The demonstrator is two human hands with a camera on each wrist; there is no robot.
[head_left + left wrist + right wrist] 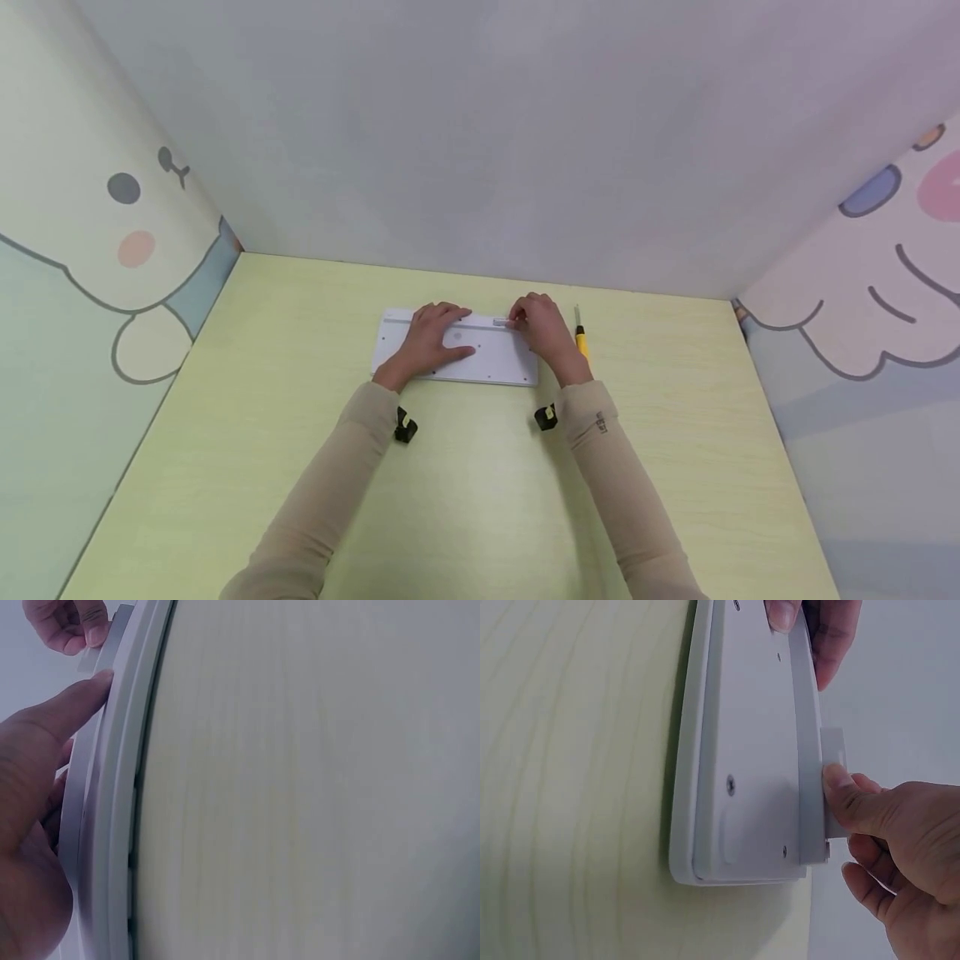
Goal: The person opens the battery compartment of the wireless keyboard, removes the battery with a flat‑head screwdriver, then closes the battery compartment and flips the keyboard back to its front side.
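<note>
Keyboard (502,358): screwed side up, under both hands, long axis left to right.
Left hand (429,340): spread, thumb wide, resting on the left half.
Right hand (542,327): pinches a pale strip (832,744).
Pale strip: at the far edge, right half, parallel to the keyboard; right hand nearer.

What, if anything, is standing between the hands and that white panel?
Nothing visible does. The left hand rests on the white panel, and the right hand pinches a small pale piece at the panel's far edge. The yellow screwdriver lies off to the panel's right, not between them.
</note>
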